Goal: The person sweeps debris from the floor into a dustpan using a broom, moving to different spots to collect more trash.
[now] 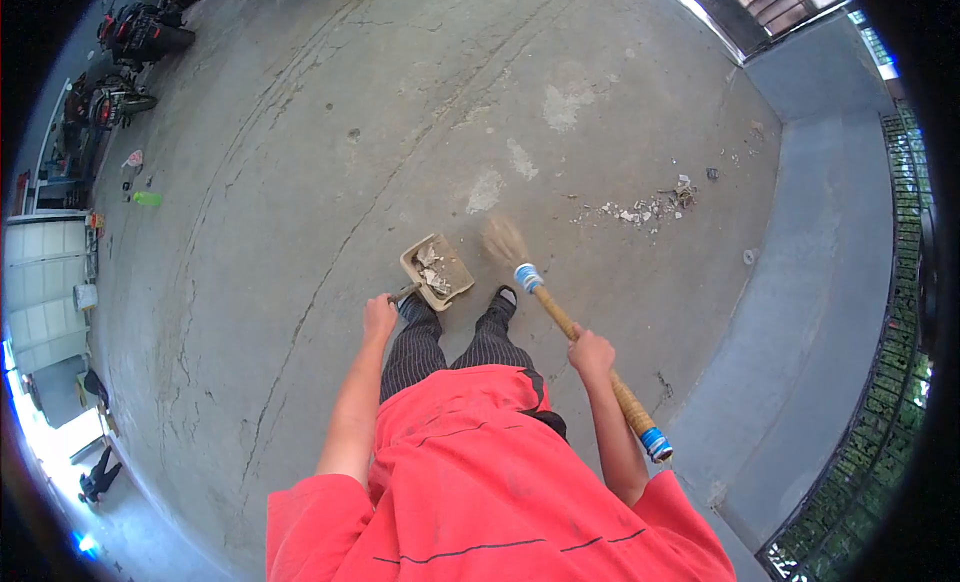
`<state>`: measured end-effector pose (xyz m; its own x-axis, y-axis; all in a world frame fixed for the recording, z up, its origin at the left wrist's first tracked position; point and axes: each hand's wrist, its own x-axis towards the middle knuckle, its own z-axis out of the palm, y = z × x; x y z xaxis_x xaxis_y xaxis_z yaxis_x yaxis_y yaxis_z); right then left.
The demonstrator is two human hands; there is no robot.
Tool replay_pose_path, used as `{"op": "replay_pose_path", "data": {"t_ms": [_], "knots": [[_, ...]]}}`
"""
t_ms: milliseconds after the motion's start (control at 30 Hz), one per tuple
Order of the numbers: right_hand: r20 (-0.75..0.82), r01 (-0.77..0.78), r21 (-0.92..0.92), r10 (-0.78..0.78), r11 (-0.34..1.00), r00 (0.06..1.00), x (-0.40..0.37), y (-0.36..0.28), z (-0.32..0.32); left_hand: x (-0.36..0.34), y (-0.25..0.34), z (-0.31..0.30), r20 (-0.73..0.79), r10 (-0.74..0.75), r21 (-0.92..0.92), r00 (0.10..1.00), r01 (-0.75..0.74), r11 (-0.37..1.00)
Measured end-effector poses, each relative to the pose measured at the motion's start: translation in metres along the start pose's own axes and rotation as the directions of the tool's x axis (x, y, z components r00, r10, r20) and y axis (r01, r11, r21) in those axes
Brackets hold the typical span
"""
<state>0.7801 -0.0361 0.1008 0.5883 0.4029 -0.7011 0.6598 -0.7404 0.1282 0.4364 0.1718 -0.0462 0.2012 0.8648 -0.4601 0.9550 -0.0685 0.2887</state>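
My left hand (pixel 379 317) is closed around the handle of a beige dustpan (pixel 455 273), which is low in front of my feet. Pale flakes and debris (pixel 431 271) lie inside the pan. My right hand (pixel 592 353) grips the shaft of a broom (pixel 556 313) with blue and white bands at both ends. The broom's bristles (pixel 505 241) are slightly blurred and sit just right of the dustpan, apart from it. Farther right, a scattered pile of white chips and dry litter (pixel 645 212) lies on the concrete floor (pixel 330 382).
Motorcycles (pixel 145 34) stand at the far left. A green bottle (pixel 147 199) lies near the left wall. A low grey wall (pixel 800 272) with a metal fence (pixel 895 312) runs along the right. Another person (pixel 99 476) is at the lower left.
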Motion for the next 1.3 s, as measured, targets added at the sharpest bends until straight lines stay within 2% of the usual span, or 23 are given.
{"op": "replay_pose_path", "data": {"t_ms": [100,167,300,500,733,933,1067,1100,1167,1300], "knots": [[0.075,0.014,-0.003,-0.013,1.000,0.997,-0.011,-0.008,0.011,0.003,0.000,-0.003,0.012,0.012,-0.016,1.000,-0.012,1.000],[0.165,0.107,0.009,-0.107,0.994,0.980,-0.018,-0.015,0.011,0.006,0.001,-0.002,-0.004,0.027,-0.016,1.000,-0.027,0.999],[0.175,0.146,0.073,-0.156,0.987,0.972,-0.025,-0.012,0.002,0.011,-0.005,0.003,0.024,0.059,0.017,0.998,-0.059,0.998],[0.161,0.059,0.112,-0.077,0.992,0.984,-0.043,0.012,-0.049,0.009,-0.010,0.002,0.047,0.040,-0.026,0.998,-0.039,0.999],[0.011,-0.071,0.177,0.071,0.982,0.997,-0.016,0.048,-0.069,0.006,-0.010,0.001,0.061,0.029,-0.012,0.998,-0.028,1.000],[-0.063,-0.201,0.154,0.213,0.967,0.975,0.030,0.063,-0.063,0.002,-0.010,0.003,0.065,0.013,0.013,0.998,-0.014,1.000],[-0.082,-0.272,0.106,0.281,0.957,0.956,0.067,0.074,-0.029,0.003,-0.014,0.010,0.073,0.005,-0.031,0.997,-0.003,1.000],[-0.081,-0.273,0.107,0.282,0.956,0.956,0.064,0.073,-0.031,0.003,-0.014,0.010,0.075,0.004,-0.028,0.997,-0.002,1.000],[-0.012,-0.169,0.095,0.171,0.981,0.985,0.054,0.066,-0.028,0.004,-0.015,0.011,0.081,0.005,-0.022,0.997,-0.004,1.000],[0.037,-0.106,0.064,0.104,0.992,0.994,0.025,0.047,-0.004,0.006,-0.002,0.008,0.057,0.000,-0.042,0.998,0.002,0.999]]}}
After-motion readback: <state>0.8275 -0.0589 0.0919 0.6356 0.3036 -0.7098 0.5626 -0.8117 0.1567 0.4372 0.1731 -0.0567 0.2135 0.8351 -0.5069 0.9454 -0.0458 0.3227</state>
